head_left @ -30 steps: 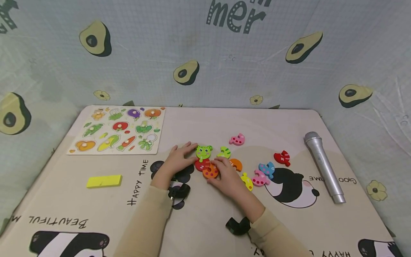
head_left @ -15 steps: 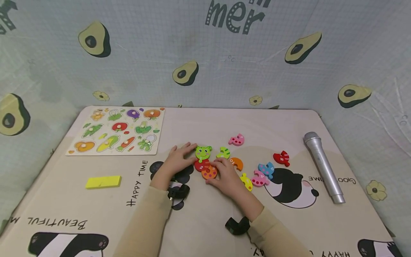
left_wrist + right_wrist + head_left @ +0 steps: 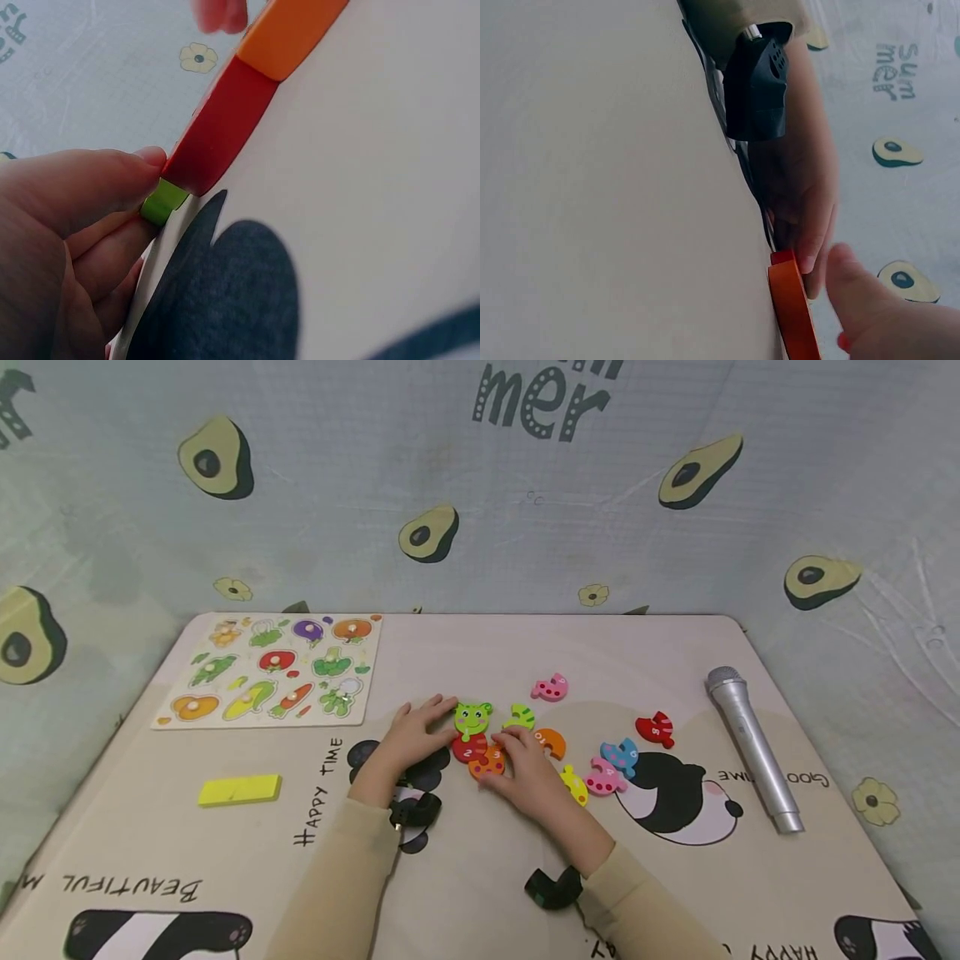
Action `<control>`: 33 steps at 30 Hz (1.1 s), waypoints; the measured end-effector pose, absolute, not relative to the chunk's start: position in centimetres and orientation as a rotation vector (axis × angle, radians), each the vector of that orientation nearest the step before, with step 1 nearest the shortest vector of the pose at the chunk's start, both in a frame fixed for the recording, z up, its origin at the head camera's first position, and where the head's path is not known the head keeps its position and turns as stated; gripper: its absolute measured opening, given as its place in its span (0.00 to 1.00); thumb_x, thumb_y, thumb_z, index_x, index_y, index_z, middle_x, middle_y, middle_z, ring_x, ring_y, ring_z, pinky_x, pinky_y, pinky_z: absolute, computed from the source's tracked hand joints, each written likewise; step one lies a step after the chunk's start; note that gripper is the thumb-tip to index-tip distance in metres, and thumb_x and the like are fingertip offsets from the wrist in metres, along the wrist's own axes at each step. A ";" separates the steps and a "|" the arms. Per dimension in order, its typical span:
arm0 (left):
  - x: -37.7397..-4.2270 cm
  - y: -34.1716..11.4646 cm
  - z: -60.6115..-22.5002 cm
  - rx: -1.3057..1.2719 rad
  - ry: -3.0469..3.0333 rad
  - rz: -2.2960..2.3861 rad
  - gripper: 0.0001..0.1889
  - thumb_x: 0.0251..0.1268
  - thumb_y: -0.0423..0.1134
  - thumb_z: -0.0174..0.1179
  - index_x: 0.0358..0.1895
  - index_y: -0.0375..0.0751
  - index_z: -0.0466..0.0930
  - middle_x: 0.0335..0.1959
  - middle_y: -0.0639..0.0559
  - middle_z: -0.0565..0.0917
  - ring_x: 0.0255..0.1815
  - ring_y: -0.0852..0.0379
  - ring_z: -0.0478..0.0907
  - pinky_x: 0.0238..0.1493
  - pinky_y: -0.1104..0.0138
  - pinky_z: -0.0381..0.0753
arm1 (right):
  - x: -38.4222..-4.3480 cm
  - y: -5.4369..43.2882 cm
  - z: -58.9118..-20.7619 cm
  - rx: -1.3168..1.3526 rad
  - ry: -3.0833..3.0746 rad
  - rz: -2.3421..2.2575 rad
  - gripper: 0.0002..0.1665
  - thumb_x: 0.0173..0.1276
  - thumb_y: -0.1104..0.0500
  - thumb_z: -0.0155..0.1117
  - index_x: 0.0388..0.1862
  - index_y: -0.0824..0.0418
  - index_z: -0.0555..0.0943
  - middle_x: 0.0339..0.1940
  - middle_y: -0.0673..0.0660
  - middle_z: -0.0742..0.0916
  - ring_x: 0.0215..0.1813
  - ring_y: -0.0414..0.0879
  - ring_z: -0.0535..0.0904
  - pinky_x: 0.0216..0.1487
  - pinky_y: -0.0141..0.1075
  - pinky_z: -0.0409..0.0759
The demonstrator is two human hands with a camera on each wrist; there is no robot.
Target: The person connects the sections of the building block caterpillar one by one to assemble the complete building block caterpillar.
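Note:
A green smiling caterpillar-head puzzle piece [image 3: 472, 718], a red numbered piece [image 3: 468, 748] and an orange spotted piece [image 3: 486, 763] lie joined in a curve on the table. My left hand [image 3: 411, 742] rests along their left side. In the left wrist view its thumb touches the red piece [image 3: 221, 124] near the green edge [image 3: 165, 201], with the other fingers by the green piece. My right hand [image 3: 528, 775] spans the orange piece with index finger and thumb. The right wrist view shows its thumb [image 3: 855, 289] raised over the orange edge [image 3: 792, 307].
Loose pieces lie around: green striped [image 3: 521, 717], orange arch [image 3: 552, 742], yellow [image 3: 574, 785], pink [image 3: 604, 777], blue [image 3: 621, 757], red [image 3: 656, 730] and another pink [image 3: 551, 688]. A vegetable puzzle board [image 3: 352, 710], yellow block [image 3: 240, 790] and silver microphone [image 3: 753, 752] lie farther out.
Both hands and the joined pieces keep nearly the same places. The head view has tilted slightly, moving the background a little left and down.

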State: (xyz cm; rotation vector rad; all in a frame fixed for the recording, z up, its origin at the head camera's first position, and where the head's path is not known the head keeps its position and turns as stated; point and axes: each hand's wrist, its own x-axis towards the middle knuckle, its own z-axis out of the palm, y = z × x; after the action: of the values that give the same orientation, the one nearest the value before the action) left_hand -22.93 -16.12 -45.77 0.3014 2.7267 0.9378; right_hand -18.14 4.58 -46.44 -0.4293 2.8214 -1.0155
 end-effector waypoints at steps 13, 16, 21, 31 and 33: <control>-22.5 -16.7 -45.9 0.289 2.731 0.965 0.31 0.59 0.50 0.54 0.67 0.49 0.62 0.69 0.46 0.61 0.72 0.51 0.54 0.72 0.50 0.34 | -18.7 6.5 -44.8 -0.387 2.929 -1.411 0.25 0.58 0.55 0.65 0.54 0.61 0.74 0.53 0.54 0.76 0.47 0.45 0.77 0.51 0.39 0.79; -22.4 -16.6 -46.2 0.302 2.723 0.953 0.31 0.59 0.51 0.54 0.67 0.50 0.62 0.69 0.46 0.61 0.72 0.51 0.54 0.72 0.50 0.34 | -18.7 8.1 -44.1 -0.368 2.955 -1.452 0.25 0.59 0.57 0.64 0.55 0.62 0.74 0.53 0.56 0.75 0.49 0.46 0.76 0.52 0.42 0.79; -22.4 -16.7 -46.4 0.311 2.743 0.950 0.31 0.59 0.51 0.54 0.67 0.50 0.62 0.69 0.46 0.61 0.71 0.51 0.55 0.72 0.50 0.35 | -18.6 10.9 -43.1 -0.360 3.038 -1.431 0.25 0.58 0.58 0.64 0.55 0.62 0.73 0.56 0.57 0.73 0.51 0.47 0.75 0.54 0.45 0.76; -22.8 -16.3 -46.2 0.319 2.750 0.935 0.31 0.59 0.51 0.54 0.67 0.51 0.62 0.69 0.47 0.62 0.71 0.53 0.55 0.72 0.51 0.36 | -17.2 15.3 -42.6 -0.542 3.197 -1.162 0.24 0.53 0.63 0.68 0.50 0.64 0.76 0.54 0.57 0.75 0.49 0.47 0.75 0.49 0.10 0.64; -22.9 -16.3 -46.1 0.310 2.757 0.932 0.30 0.59 0.51 0.54 0.67 0.52 0.62 0.69 0.48 0.62 0.71 0.53 0.55 0.73 0.52 0.36 | -17.2 16.1 -42.7 -0.571 3.207 -1.147 0.24 0.52 0.65 0.68 0.50 0.65 0.76 0.54 0.58 0.75 0.49 0.48 0.74 0.49 0.06 0.56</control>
State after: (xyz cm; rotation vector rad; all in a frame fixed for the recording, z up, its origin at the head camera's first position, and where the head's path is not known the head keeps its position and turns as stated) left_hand -22.91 -16.33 -46.10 0.3104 2.7575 0.9317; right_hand -17.17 16.07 -42.70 -0.5706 3.2071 -1.1467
